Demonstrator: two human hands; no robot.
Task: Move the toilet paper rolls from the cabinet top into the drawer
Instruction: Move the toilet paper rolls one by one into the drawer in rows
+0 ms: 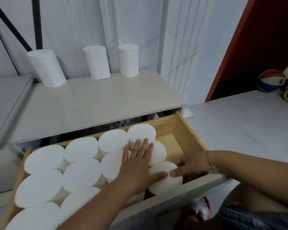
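Right grip (pixel 191 166) curled on upright roll (pixel 163 177); left grip (pixel 138 161) flat beside — remaining rolls (pixel 98 62) upright beyond, left nearer.

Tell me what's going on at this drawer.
A person is packing toilet paper rolls into the open drawer, which is mostly full of upright rolls. The left hand lies flat on the packed rolls. The right hand curls its fingers round the front-right roll. Three rolls stand on the cabinet top, not yet moved.

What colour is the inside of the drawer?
The drawer interior is pale wood; head view.
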